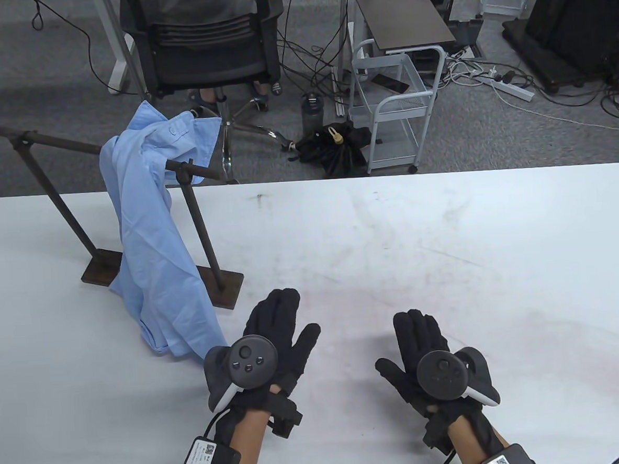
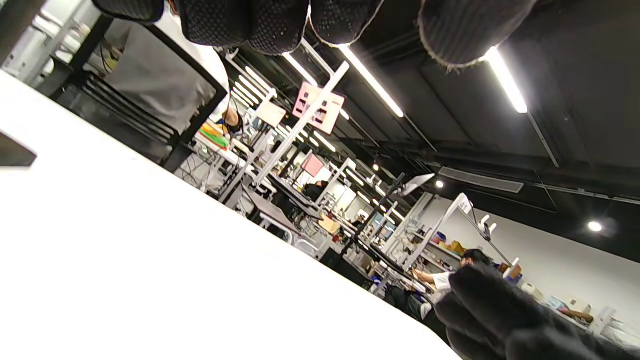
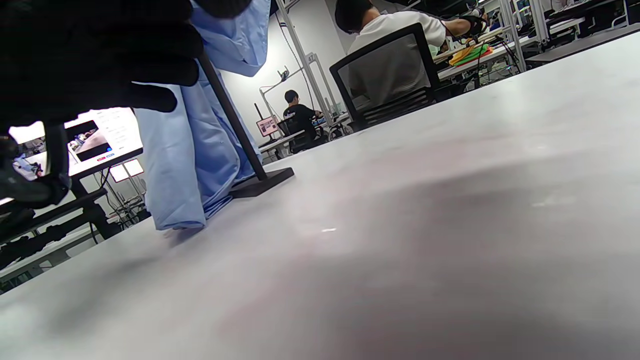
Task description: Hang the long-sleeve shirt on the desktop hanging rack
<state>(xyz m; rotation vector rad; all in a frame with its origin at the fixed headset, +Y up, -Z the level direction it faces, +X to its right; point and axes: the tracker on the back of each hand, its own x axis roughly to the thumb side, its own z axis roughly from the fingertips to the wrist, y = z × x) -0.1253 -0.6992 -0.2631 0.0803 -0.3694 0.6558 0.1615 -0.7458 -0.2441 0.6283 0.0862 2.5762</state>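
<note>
The long-sleeve shirt (image 1: pixel 150 241) is draping over the bar of the hanging rack (image 1: pixel 47 145), its hem trailing onto the table (image 1: pixel 393 227). Near the rack's base, left hand (image 1: pixel 274 339) and right hand (image 1: pixel 427 356) are lying flat, fingers extended and holding nothing, suggesting the hanging is complete.

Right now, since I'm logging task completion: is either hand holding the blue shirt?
No: the left hand and right hand lie open on the table, apart from the blue shirt draped over the rack.

A blue shirt (image 1: pixel 150 236) drapes over the dark rack (image 1: pixel 190 171); both hands lie flat on the white table (image 1: pixel 446 234).
</note>
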